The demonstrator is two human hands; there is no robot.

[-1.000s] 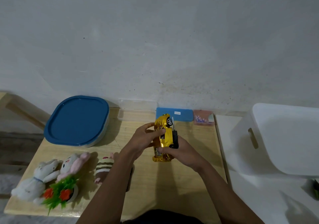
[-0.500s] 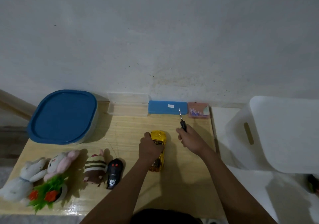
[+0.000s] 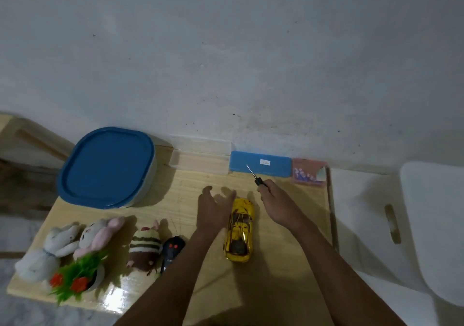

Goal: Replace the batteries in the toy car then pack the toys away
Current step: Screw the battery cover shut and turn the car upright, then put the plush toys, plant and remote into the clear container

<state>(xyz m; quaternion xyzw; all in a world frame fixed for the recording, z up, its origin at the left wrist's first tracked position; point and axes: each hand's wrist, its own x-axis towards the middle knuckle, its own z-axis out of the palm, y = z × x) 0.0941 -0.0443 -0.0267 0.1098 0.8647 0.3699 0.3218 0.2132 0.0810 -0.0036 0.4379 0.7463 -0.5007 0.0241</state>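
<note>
Yellow car (image 3: 239, 230) upright — right hand (image 3: 279, 204) grips screwdriver (image 3: 257, 180).

Toy car (image 3: 239, 231) stands on table (image 3: 281, 270), remote (image 3: 172, 251) left, box (image 3: 259, 165) behind.

The wooden table (image 3: 180, 200) carries a yellow car (image 3: 239, 230) near its middle. Left of the car sit a remote (image 3: 172, 253), a striped plush (image 3: 144, 248), a pink bunny (image 3: 100, 233), a grey bunny (image 3: 47, 253) and a plant (image 3: 77, 275). Behind the car, along the wall, lie a clear box (image 3: 200, 161), a blue case (image 3: 276, 167) and a pink box (image 3: 308, 174). Behind-left of the car stands a blue-lidded tub (image 3: 108, 167).
</note>
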